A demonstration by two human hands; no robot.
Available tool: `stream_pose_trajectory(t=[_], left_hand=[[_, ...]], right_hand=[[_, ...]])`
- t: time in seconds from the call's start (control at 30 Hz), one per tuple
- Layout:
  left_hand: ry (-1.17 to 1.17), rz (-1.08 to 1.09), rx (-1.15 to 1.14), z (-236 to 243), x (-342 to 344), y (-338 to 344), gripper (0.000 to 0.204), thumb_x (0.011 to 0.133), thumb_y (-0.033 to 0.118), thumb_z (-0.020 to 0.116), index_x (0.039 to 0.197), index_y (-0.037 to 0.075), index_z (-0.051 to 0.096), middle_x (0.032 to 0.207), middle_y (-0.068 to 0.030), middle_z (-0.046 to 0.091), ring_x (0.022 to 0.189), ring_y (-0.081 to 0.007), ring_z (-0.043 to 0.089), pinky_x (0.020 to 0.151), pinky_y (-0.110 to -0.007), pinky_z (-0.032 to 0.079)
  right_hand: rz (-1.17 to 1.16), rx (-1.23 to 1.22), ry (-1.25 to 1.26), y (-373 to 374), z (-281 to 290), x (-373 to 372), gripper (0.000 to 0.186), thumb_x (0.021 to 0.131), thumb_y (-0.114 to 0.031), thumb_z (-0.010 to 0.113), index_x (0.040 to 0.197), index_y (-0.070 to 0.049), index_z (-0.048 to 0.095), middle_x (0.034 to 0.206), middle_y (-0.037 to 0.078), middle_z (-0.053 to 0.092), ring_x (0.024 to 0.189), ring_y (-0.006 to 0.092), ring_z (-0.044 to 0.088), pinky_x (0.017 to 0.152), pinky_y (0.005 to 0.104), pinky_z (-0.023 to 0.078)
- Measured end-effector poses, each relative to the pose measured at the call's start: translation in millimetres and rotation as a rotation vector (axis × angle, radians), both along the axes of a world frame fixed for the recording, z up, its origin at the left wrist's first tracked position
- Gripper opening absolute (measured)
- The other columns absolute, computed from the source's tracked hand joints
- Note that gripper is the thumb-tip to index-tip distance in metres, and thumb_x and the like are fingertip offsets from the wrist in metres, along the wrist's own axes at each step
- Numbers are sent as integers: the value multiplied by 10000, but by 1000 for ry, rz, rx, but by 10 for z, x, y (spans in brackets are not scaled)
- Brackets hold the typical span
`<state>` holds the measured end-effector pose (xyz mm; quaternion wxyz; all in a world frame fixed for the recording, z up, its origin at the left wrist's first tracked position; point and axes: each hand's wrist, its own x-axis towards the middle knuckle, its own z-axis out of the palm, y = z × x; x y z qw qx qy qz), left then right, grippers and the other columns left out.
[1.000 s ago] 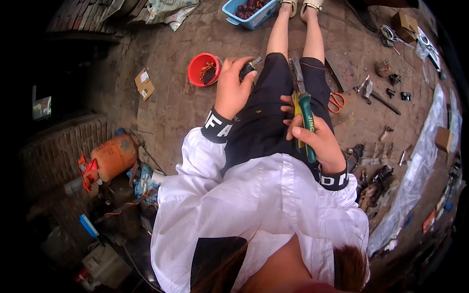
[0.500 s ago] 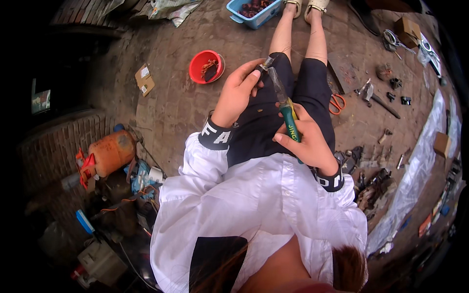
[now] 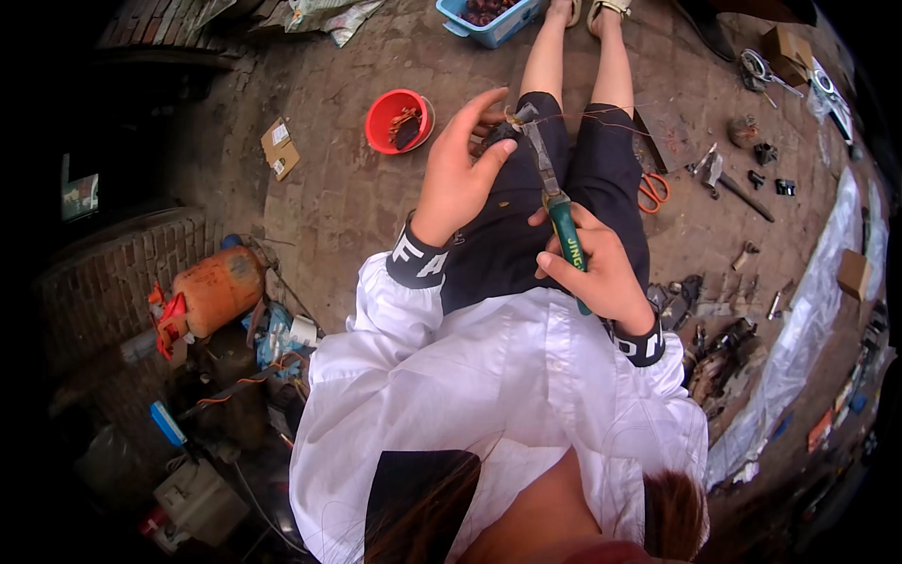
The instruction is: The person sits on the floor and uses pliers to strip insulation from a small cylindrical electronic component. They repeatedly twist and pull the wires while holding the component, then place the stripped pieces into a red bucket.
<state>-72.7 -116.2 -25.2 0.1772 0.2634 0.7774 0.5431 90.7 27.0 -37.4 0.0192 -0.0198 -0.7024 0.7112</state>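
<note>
My left hand (image 3: 460, 179) is closed around a small dark part (image 3: 498, 133) with a bit of metal at its end; its exact kind is not clear. Thin copper-coloured wires (image 3: 606, 120) run from there to the right, over my knees. My right hand (image 3: 601, 268) grips green-handled pliers (image 3: 567, 230), with the jaws pointing away from me. The jaw tips meet the end of the dark part, but whether they pinch a wire is too small to tell. Both hands are above my lap in dark shorts (image 3: 489, 249).
A red bucket (image 3: 373, 122) with copper-coloured scraps stands left of my knees, a blue basin (image 3: 498, 36) by my feet. Orange scissors (image 3: 653, 192), a metal plate (image 3: 665, 141) and a hammer (image 3: 742, 193) lie to the right. An orange gas cylinder (image 3: 221, 291) lies at the left.
The pliers have swung more upright, and their tips have come up against the part's end. My left hand's fingers have lifted and spread somewhat. Thin wires now show stretching rightward.
</note>
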Motion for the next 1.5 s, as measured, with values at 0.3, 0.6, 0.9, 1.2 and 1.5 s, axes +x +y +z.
stream_pose_trajectory(t=[0.3,0.6,0.9,1.2,1.5], left_hand=[[435,-44,-285,72,-26,19,369,793,37,710,1158,35,651,1034,-139,679,927,-268,621,845,-337,486],[788,-81,-257,173,-57,-18,410,738,10,714,1139,78,669,1033,-87,688,947,-284,615,833,-371,498],[821,-82,-200,149,-145,-266,434,728,-8,722,1151,77,670,1023,-110,693,925,-284,651,832,-354,517],[597,159,-252,-129,-410,-320,338,779,60,736,1115,60,691,941,-119,715,810,-221,689,737,-295,530],[434,145,-269,-36,-387,-238,351,771,74,746,1114,35,684,951,-119,706,796,-186,669,724,-286,516]], right_hand=[[60,-303,-121,24,66,52,168,827,-66,653,689,23,620,1099,121,584,913,182,606,782,322,478],[42,-1192,-234,52,190,62,329,836,-218,622,607,-15,501,1138,131,447,733,125,405,607,219,359],[-15,-1555,-263,119,109,44,343,866,-126,560,576,0,430,1148,143,391,739,117,373,586,228,416],[23,-1161,-332,-26,212,-19,230,808,-175,606,669,-15,519,1135,160,513,717,135,419,628,256,351],[-82,-344,-120,-4,32,-130,129,806,-120,616,784,-9,677,1313,196,495,1220,261,470,1019,430,393]])
